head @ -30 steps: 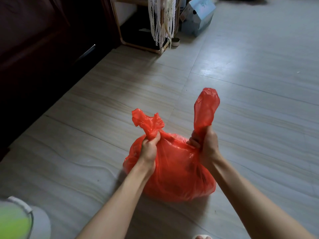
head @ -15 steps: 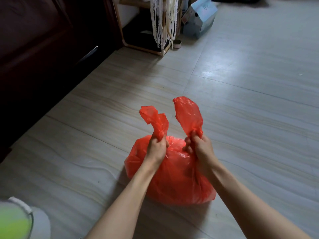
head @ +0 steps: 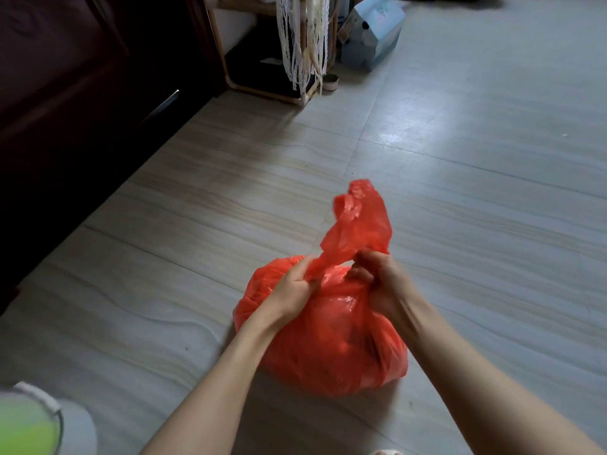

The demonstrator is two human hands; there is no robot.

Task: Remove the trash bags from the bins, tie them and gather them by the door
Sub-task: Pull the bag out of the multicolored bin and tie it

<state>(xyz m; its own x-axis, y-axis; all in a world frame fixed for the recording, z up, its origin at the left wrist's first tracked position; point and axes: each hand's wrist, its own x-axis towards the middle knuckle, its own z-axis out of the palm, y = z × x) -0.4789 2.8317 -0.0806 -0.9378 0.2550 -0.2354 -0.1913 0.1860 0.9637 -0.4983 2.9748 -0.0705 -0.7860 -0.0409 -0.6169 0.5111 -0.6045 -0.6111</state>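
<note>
Head view: red bag (head: 328, 343) out of bin, on floor (head: 460, 224) beneath both hands. Left hand (head: 292, 290) and right hand (head: 377, 280) each pinching a bag ear, ears crossed above. Knot not yet closed; carrying to door outstanding.

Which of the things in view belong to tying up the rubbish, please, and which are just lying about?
Job: red plastic trash bag; left hand and right hand, each with a grip on its top.

Lying about: pale blue cardboard box; small round tin; white bin.
</note>
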